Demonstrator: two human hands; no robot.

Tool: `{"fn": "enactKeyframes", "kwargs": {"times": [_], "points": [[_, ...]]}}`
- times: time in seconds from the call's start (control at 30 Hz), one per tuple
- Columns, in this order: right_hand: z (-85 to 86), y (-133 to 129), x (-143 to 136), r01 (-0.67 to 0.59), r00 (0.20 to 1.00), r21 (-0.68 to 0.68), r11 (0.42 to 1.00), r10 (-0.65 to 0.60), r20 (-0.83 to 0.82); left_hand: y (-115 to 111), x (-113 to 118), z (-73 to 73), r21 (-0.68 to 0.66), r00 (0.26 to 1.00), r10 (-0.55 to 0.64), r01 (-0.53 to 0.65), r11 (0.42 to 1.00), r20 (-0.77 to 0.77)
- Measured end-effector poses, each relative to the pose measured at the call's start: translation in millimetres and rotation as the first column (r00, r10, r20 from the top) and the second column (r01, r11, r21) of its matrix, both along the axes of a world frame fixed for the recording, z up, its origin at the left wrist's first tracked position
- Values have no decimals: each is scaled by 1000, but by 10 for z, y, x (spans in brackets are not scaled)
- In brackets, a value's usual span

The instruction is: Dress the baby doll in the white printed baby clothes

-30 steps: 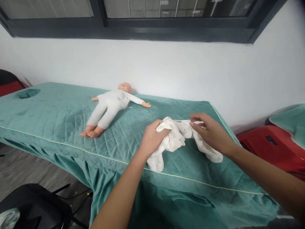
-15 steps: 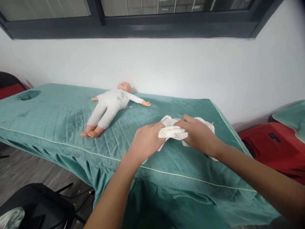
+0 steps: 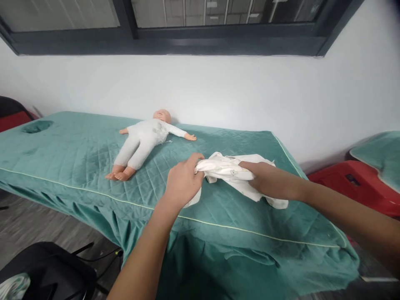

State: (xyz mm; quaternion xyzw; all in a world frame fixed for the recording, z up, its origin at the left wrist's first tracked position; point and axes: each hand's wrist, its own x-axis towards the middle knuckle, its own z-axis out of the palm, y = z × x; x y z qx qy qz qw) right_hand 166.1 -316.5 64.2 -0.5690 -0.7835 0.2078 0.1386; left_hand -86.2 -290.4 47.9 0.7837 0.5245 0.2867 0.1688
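Spacing between the hands has widened since the earlier frame: the right hand [image 3: 271,181] has shifted outward, and the white printed cloth [image 3: 229,168] is drawn out between both hands as a loose, elongated bundle. Location of cloth: over the near right part of the bed [image 3: 78,143], lower folds hanging down to the cover or just above it; exact contact cannot be determined.

Grip, left hand [image 3: 184,181]: closed, thumb and fingers pinching the gathered left end. Grip, right hand: touching the right portion, fingers largely hidden by fabric; whether they are closed cannot be told.

Handling (judged): light, soft and limp, with little tendency to slip or break. Loose parts are likely to trail and fold under. Suitable holding points: the gathered edge at the left end and the upper layer at the right. Pinch single layers where possible; bunched layers may conceal openings.

Edges and clearance: pale piping [image 3: 250,233] marks the bed's front edge, just on the near side of the cloth. Toward the wall [image 3: 234,91], quilted cover provides room for movement. To the left, a doll [image 3: 145,133] lies face up, apart from the left hand, one arm extended toward the cloth side. Beyond the bed's right end is a red object [image 3: 353,183].
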Motion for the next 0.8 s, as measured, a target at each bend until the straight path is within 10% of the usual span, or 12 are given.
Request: {"fn": "enactKeyframes", "kwargs": {"times": [0.27, 0.47, 0.8], "points": [[178, -92, 136, -121, 977, -290, 949, 165, 135, 16, -200, 136, -197, 963, -268, 262, 945, -6], [73, -8, 283, -60, 855, -62, 996, 84, 512, 70, -220, 40, -289, 931, -361, 331, 898, -59], [-21, 196, 604, 162, 909, 109, 981, -191, 371, 225, -137, -313, -337, 976, -180, 211, 917, 120]]}}
